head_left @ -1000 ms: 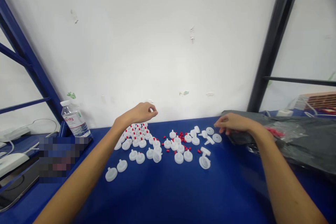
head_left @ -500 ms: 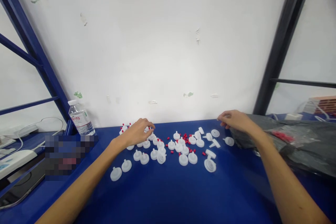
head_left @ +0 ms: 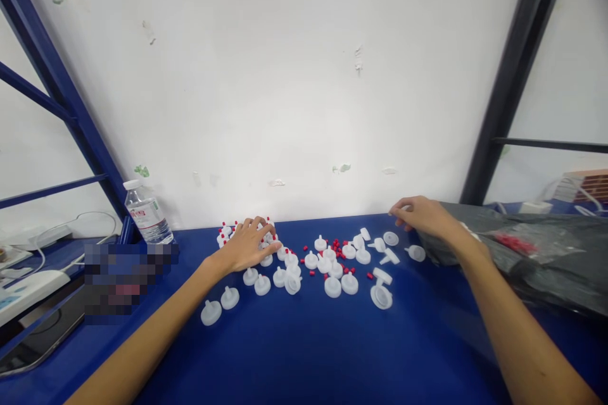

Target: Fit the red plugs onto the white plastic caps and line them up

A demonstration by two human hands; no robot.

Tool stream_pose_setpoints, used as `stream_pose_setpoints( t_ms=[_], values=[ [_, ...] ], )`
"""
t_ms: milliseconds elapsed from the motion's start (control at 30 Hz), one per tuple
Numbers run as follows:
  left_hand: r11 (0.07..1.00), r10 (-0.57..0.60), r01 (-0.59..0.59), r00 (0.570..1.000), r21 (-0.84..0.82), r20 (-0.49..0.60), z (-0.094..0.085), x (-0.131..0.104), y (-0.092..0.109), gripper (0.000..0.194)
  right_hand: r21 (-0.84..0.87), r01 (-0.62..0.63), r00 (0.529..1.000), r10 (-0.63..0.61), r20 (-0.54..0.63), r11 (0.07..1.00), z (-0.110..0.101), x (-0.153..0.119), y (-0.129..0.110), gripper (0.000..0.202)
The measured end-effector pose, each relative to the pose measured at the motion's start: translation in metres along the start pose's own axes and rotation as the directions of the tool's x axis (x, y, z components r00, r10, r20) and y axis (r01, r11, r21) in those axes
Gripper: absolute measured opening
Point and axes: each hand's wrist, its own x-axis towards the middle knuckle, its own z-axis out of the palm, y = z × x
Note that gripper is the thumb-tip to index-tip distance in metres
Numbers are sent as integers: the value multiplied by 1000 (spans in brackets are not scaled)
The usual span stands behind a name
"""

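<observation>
My left hand (head_left: 249, 245) lies palm down, fingers spread, over a cluster of white round plastic caps with spouts (head_left: 280, 276). Some caps at the back left carry small red tips (head_left: 224, 231), and the hand covers part of that cluster. My right hand (head_left: 412, 214) hovers at the table's back edge on the right, its fingers loosely bent and apart with nothing visible in them. Just below it are a white disc-shaped piece (head_left: 391, 238) and another spouted cap (head_left: 416, 253). Loose small red plugs (head_left: 338, 247) lie among the middle caps.
A dark plastic bag (head_left: 484, 228) with red pieces (head_left: 515, 243) inside lies on the right of the blue table (head_left: 304, 354). A water bottle (head_left: 148, 214) stands at the back left by the blue frame post (head_left: 90, 133). The white wall (head_left: 304, 107) rises behind.
My left hand has turned flatter, its fingers now spread out over the caps, where they were curled before. The right hand has hardly moved.
</observation>
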Motion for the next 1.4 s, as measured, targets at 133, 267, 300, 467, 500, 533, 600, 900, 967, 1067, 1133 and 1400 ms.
stream_pose_setpoints(
  t_ms=[133,267,300,467,500,533,600,900,967,1067,1133,1400],
  values=[
    [1000,-10,9,1000,29,20,3,3,-4,50,2,9,1000,-9,-11,1000,1,0,0,17],
    [995,18,-20,1000,99,20,8,9,-8,50,-6,25,1000,-25,-14,1000,4,1,1,17],
    [993,31,-32,999,115,11,9,10,-9,49,-8,29,999,-29,-13,1000,4,2,1,17],
    [988,111,-108,994,107,-23,13,14,-14,38,0,41,999,-41,-4,999,5,3,2,18],
    [991,107,-106,994,86,-13,14,14,-14,37,-1,43,999,-43,-4,999,5,3,1,18],
    [993,99,-99,995,66,5,14,14,-14,36,-3,44,999,-44,-4,999,5,3,1,18],
    [995,87,-88,995,40,41,15,15,-15,37,-9,41,999,-41,0,999,5,2,-1,18],
    [997,80,-79,995,-16,60,15,18,-18,47,-27,28,999,-27,23,999,4,0,-5,17],
    [997,71,-69,996,-43,48,15,18,-19,49,-34,32,999,-31,25,999,4,-1,-5,18],
    [994,59,-57,998,-90,16,17,18,-19,53,-29,37,999,-36,15,999,4,-1,-5,17],
    [991,37,-40,999,-124,-21,17,17,-18,54,-22,42,999,-42,11,999,5,0,-5,16],
    [926,-194,100,953,-364,-232,-9,28,-7,57,-10,82,994,-82,-68,997,2,-4,-12,18]
  ],
)
